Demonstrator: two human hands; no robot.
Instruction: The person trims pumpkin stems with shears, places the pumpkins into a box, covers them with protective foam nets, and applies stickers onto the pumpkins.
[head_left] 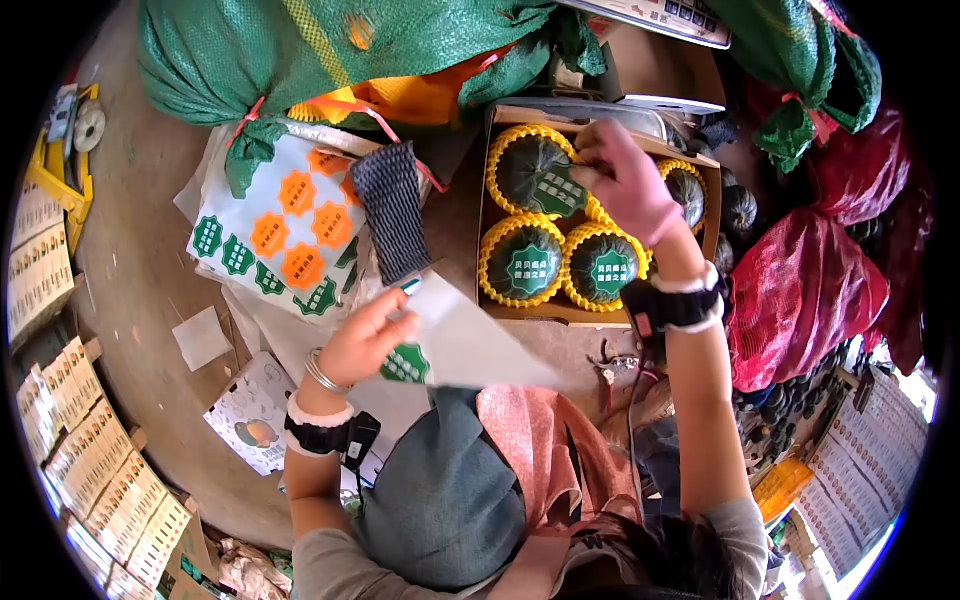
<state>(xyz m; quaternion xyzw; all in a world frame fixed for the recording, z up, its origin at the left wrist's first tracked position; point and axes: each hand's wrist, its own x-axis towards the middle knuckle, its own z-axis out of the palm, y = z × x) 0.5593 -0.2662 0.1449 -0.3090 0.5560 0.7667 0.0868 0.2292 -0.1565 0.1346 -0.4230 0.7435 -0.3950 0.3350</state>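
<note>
My left hand (372,338), bare with a bracelet at the wrist, pinches a white backing sheet (475,335). One green label (405,364) shows on that sheet. A pink glove covers my right hand (632,186), whose closed fingers hold a green sticker (560,192) against or just above a dark green pumpkin (522,165); contact is hard to tell. That pumpkin sits in a yellow foam net inside an open cardboard box (497,310). Nearer me in the box, two netted pumpkins, one at the left (522,278) and one beside it (606,285), carry green labels. Another pumpkin (682,195) is partly behind my right hand.
Sheets of orange and green stickers (300,235) lie left of the box, with a dark foam net (392,210) over their edge. Green woven sacks (240,60) stand behind, red mesh sacks (800,290) at the right. Pliers (608,372) lie before the box.
</note>
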